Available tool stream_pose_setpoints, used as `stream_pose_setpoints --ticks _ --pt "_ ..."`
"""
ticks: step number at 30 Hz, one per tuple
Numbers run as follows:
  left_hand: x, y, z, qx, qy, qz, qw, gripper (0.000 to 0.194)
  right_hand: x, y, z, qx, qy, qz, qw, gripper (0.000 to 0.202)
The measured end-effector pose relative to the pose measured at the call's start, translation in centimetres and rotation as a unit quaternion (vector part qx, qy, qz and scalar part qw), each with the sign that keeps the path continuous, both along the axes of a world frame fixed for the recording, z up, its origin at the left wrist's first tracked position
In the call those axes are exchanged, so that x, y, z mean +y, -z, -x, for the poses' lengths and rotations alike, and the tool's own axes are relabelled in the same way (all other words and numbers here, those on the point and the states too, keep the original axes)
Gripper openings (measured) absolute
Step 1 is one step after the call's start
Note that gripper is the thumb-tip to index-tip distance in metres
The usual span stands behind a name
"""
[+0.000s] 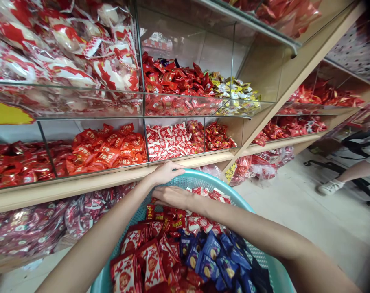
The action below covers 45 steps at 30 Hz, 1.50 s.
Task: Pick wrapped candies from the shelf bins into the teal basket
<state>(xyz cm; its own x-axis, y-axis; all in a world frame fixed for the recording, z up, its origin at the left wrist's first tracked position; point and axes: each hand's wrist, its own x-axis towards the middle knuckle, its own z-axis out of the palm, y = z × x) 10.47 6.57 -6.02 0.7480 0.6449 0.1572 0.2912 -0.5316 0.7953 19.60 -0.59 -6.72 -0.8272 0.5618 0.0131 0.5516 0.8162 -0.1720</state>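
A turquoise plastic basket full of wrapped candies stands right below me. At its far rim my left hand is closed over the edge. Inside the basket, my right hand reaches across to the far left, its fingers stretched out and pointing down onto red wrapped candies; the fingertips are partly hidden. Red-and-white candies lie beyond my right forearm. Larger red-and-white packets fill the near left of the basket, and blue packets the near right.
Clear-fronted shelf bins ahead hold orange-red candies, small red-and-white candies and yellow-wrapped candies. A wooden shelf edge runs just beyond the basket. Bagged goods lie below it. A person's foot is on the floor at right.
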Motion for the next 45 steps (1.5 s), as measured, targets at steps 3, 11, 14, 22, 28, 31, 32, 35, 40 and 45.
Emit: stream_pose_setpoints --ticks 3,11,14,22,28,31,32,35,40,45 --pt "0.0 -0.1 0.0 -0.005 0.007 0.005 1.0 0.038 -0.4 -0.4 -0.1 0.161 0.019 0.089 0.983 0.021" --pt "-0.2 -0.4 0.1 -0.003 0.012 0.007 1.0 0.038 -4.7 -0.8 -0.8 0.505 0.329 0.54 0.587 0.026" --pt "-0.2 -0.5 0.1 0.007 0.008 0.007 1.0 0.04 -5.4 -1.0 -1.3 0.544 0.369 0.627 0.418 0.022" --pt "-0.4 -0.6 0.1 0.014 -0.001 -0.007 1.0 0.04 -4.9 -1.2 -1.5 0.535 0.315 0.678 0.393 0.015" --pt "-0.3 -0.6 0.2 0.016 -0.002 0.008 1.0 0.04 -3.6 -1.9 -1.5 0.51 0.278 0.658 0.479 0.023" --pt "-0.2 -0.5 0.1 0.008 0.003 0.012 1.0 0.039 -3.0 -1.6 -1.3 0.437 0.289 0.585 0.619 0.032" --pt "-0.2 -0.5 0.1 0.003 0.0 0.013 1.0 0.039 -2.9 -1.4 -1.1 0.386 0.292 0.536 0.692 0.033" --pt "-0.2 -0.3 0.1 -0.001 -0.01 0.016 1.0 0.038 -2.5 -0.3 0.1 0.169 0.279 0.283 0.902 0.033" --pt "-0.2 -0.2 0.2 0.01 -0.014 0.008 1.0 0.04 -2.5 0.4 3.7 -0.071 0.252 0.062 0.963 0.033" --pt "-0.2 -0.4 0.4 -0.005 0.007 -0.007 1.0 0.04 -2.3 -0.3 4.8 -0.074 0.246 0.09 0.962 0.033"
